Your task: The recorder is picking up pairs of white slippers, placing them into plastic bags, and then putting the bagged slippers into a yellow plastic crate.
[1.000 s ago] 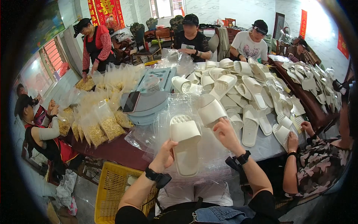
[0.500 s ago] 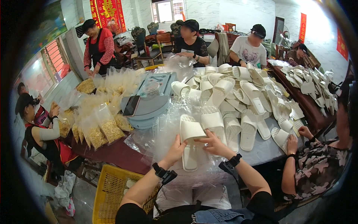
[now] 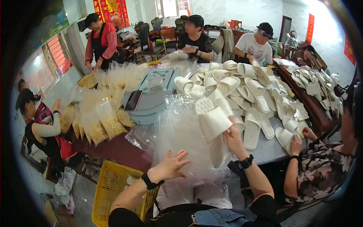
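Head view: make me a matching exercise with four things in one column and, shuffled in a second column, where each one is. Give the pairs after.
Things:
1. pair of white slippers
2. left hand
3. yellow crate
4. bags of yellow grain

Places:
A. on the floor, below the table edge at the lower left
B. spread open on the clear plastic bags
C. standing along the table's left side
D. held up in the right hand

Pairs: 1-D, 2-B, 3-A, 4-C
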`<state>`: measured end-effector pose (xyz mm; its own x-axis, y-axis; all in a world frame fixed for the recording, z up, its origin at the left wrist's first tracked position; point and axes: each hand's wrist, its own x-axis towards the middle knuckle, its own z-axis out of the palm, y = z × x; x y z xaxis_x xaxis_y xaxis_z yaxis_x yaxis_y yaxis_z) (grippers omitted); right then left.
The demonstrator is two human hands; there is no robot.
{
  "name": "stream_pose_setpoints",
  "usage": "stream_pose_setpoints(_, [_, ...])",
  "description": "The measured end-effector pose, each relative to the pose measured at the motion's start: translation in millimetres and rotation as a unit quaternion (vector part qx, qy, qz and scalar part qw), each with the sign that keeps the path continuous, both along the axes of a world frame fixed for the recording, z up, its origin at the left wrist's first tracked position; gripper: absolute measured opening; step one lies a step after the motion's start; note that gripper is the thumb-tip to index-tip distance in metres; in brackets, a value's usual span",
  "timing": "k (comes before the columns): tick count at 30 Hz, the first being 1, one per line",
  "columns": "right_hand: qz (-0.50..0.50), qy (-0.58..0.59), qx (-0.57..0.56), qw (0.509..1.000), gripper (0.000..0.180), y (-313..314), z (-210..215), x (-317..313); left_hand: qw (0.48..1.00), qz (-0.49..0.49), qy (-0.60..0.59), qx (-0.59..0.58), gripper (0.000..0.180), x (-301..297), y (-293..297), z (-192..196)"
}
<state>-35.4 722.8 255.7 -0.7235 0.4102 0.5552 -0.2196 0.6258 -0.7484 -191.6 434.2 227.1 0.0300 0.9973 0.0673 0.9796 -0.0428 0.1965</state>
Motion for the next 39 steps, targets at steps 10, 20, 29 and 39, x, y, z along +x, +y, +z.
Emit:
stream_pose_setpoints(10, [-0.065,0.095,-0.23,0.966,0.035,13.1,1.9,121.4,0.995,0.055,0.083,0.029,0.093,32.0,20.1,11.4])
stream_pose_setpoints(20, [-0.17,0.071,-0.172,0.968,0.031,-36.0,-16.8,201.2,0.996,0.019,0.078,0.043,0.065,44.5,29.0,-9.1])
stream_pose_setpoints(29, [-0.179,-0.016,-0.216,0.96,0.042,-76.2,-8.5,249.4,0.982,0.021,-0.142,0.127,0.026,22.3,38.2,11.5])
stream_pose_setpoints(39, [0.023,-0.128,-0.064,0.99,0.045,-108.6,29.8,220.9,0.768,0.227,-0.497,0.335,0.014,14.8,46.0,22.3])
